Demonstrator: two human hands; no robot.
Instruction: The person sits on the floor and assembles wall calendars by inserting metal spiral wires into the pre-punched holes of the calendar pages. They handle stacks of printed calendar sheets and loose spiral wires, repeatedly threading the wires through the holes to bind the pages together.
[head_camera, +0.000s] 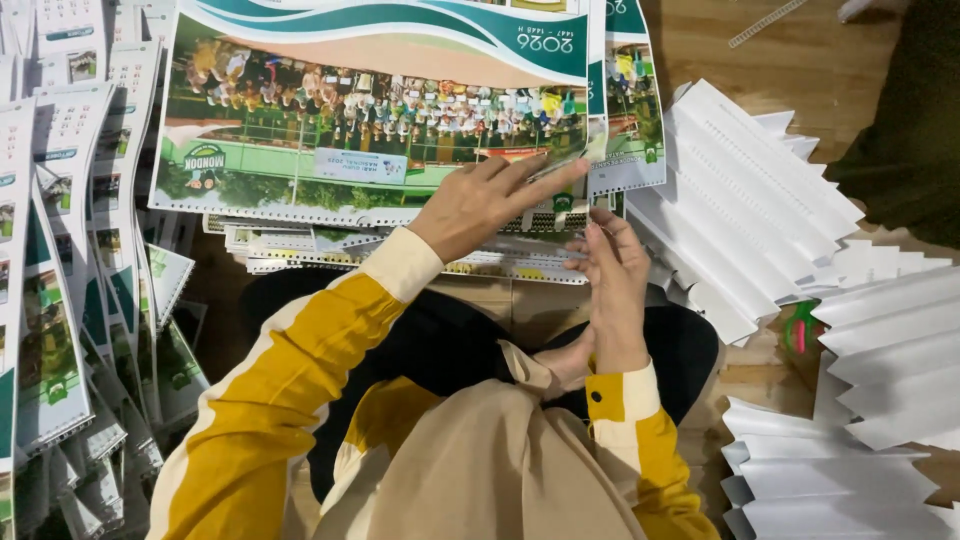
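My left hand (480, 200) reaches across a stack of printed calendar sheets (370, 120) with a group photo and punched lower edges. Its fingers pinch the corner of a clear plastic sheet (575, 158) lying on top of the stack. My right hand (612, 275) is raised just below it, fingers curled at the stack's front edge, touching the thin clear sheets there. Both arms wear yellow and cream sleeves.
Fanned piles of calendar pages (60, 250) lie to the left. Fanned stacks of white punched cards (750, 210) spread at the right and lower right (830, 470). A green and pink object (800, 325) sits between them on the wooden floor (760, 40).
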